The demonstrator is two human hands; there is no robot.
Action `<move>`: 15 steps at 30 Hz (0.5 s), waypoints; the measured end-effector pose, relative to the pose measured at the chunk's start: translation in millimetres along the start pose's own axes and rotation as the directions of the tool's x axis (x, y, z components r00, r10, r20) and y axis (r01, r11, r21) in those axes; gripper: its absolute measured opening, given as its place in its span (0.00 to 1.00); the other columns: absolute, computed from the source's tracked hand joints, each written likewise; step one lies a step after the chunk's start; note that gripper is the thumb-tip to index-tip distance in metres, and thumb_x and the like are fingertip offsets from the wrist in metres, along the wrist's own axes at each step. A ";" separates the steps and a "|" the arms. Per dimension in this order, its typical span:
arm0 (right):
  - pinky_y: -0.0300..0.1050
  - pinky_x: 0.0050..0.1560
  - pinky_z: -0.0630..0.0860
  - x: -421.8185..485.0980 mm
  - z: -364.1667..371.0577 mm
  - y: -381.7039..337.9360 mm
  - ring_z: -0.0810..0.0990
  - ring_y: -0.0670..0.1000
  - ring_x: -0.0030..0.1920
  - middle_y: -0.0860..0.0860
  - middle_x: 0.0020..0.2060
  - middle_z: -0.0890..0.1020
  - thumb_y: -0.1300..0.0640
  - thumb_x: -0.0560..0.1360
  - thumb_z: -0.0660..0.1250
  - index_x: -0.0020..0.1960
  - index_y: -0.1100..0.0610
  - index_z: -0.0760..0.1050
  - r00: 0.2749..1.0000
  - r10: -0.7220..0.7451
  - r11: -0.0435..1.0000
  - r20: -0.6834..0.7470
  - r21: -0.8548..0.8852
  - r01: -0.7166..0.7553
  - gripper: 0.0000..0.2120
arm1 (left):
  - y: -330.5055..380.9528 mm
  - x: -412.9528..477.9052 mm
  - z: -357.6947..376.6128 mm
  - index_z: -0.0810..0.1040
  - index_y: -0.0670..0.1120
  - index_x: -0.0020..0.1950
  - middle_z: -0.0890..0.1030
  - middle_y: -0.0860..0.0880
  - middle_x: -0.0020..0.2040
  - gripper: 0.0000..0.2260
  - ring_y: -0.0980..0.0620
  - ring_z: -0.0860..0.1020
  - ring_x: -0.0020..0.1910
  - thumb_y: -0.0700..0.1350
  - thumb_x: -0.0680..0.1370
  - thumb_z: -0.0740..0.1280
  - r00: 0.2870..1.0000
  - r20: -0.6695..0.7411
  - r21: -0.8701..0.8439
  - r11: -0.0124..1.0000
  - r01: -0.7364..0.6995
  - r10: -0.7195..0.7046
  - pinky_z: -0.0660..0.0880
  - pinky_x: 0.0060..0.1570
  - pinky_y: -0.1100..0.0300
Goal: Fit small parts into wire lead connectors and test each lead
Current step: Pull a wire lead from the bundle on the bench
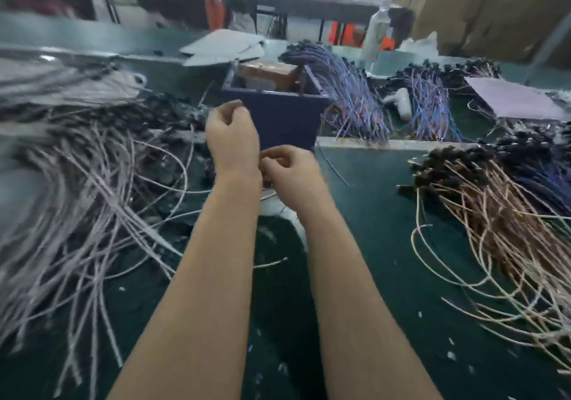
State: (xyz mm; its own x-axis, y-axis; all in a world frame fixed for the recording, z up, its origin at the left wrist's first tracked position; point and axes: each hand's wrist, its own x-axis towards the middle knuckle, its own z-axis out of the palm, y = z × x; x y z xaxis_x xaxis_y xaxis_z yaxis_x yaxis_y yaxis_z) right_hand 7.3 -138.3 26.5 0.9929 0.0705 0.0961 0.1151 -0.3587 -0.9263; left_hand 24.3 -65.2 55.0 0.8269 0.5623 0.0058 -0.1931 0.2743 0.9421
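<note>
A green work table (370, 214) is heaped with wire leads around a dark blue box (278, 115) at its middle. Left of the box sprawls the largest pile, grey-white leads (92, 189) smeared by motion blur, their dark connector ends hard to make out. Right of the box and nearer the camera lies a fan of brown leads (494, 214), cut off by the frame edge. Just beside the box's right wall sits a bundle of blue-violet leads (355, 97). A brown block (268, 74) lies inside the box, partly hidden by its walls. In front of the box the person's left hand (231, 140) is raised with fingers curled and thumb meeting forefinger; anything pinched there is too blurred to tell. The right hand (292, 172), just below it and touching the left wrist, also has curled fingers, and what it holds cannot be told. A short pale wire end (268, 196) shows directly beneath the right hand. White flecks (451, 355) dot the table well in front of the box.
</note>
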 end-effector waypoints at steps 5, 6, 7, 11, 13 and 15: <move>0.49 0.54 0.75 17.3 78.0 -18.9 0.78 0.56 0.55 0.54 0.53 0.83 0.57 0.77 0.61 0.56 0.52 0.80 0.978 -0.070 0.937 0.195 -0.322 0.132 0.12 | 13.3 47.7 -69.1 0.69 0.42 0.50 0.71 0.44 0.43 0.03 0.49 0.69 0.38 0.37 0.79 0.57 0.945 -0.296 -0.109 0.988 0.109 -0.137 0.67 0.36 0.59; 0.50 0.55 0.74 21.0 89.9 -19.7 0.76 0.58 0.57 0.54 0.55 0.81 0.56 0.78 0.60 0.58 0.50 0.79 0.972 -0.039 0.901 0.233 -0.412 0.135 0.13 | 15.2 51.8 -77.6 0.70 0.41 0.53 0.70 0.43 0.46 0.05 0.49 0.69 0.42 0.38 0.79 0.56 0.942 -0.292 -0.101 0.985 0.140 -0.163 0.68 0.39 0.58; 0.51 0.55 0.72 24.9 99.7 -19.4 0.74 0.59 0.58 0.54 0.56 0.80 0.56 0.78 0.59 0.58 0.49 0.78 0.970 -0.006 0.852 0.243 -0.507 0.132 0.13 | 16.0 55.3 -83.1 0.71 0.40 0.55 0.70 0.43 0.48 0.07 0.49 0.69 0.44 0.38 0.80 0.56 0.936 -0.299 -0.105 0.982 0.159 -0.183 0.68 0.42 0.57; 0.50 0.57 0.68 36.5 128.1 -24.5 0.73 0.58 0.60 0.54 0.56 0.79 0.60 0.77 0.60 0.57 0.55 0.76 0.992 -0.028 0.776 0.121 -0.623 0.098 0.11 | 20.8 65.5 -101.6 0.71 0.38 0.54 0.72 0.43 0.44 0.07 0.48 0.70 0.42 0.37 0.78 0.57 0.893 -0.385 -0.193 0.966 0.172 -0.236 0.67 0.42 0.55; 0.46 0.56 0.71 40.2 125.2 -27.6 0.76 0.56 0.56 0.55 0.53 0.80 0.61 0.78 0.60 0.56 0.57 0.75 0.993 -0.060 0.887 0.102 -0.451 0.100 0.09 | 20.8 66.8 -101.4 0.68 0.41 0.45 0.69 0.45 0.38 0.03 0.48 0.68 0.36 0.37 0.78 0.57 0.880 -0.402 -0.183 0.964 0.191 -0.251 0.65 0.36 0.57; 0.40 0.48 0.73 40.3 113.4 -33.8 0.79 0.51 0.49 0.55 0.48 0.82 0.62 0.79 0.60 0.53 0.58 0.74 0.990 -0.138 0.978 0.035 -0.151 0.142 0.06 | 19.6 68.0 -100.1 0.68 0.42 0.44 0.70 0.48 0.36 0.05 0.52 0.68 0.31 0.39 0.78 0.57 0.884 -0.406 -0.109 0.973 0.204 -0.231 0.66 0.30 0.62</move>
State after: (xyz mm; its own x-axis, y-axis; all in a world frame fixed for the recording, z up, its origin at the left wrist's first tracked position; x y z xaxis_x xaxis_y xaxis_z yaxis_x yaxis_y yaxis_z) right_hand 39.9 -17.8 20.4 0.9657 0.1523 0.2104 0.2584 -0.4814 -0.8376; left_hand 23.8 56.5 40.3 0.5610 0.7507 -0.3490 -0.0764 0.4667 0.8811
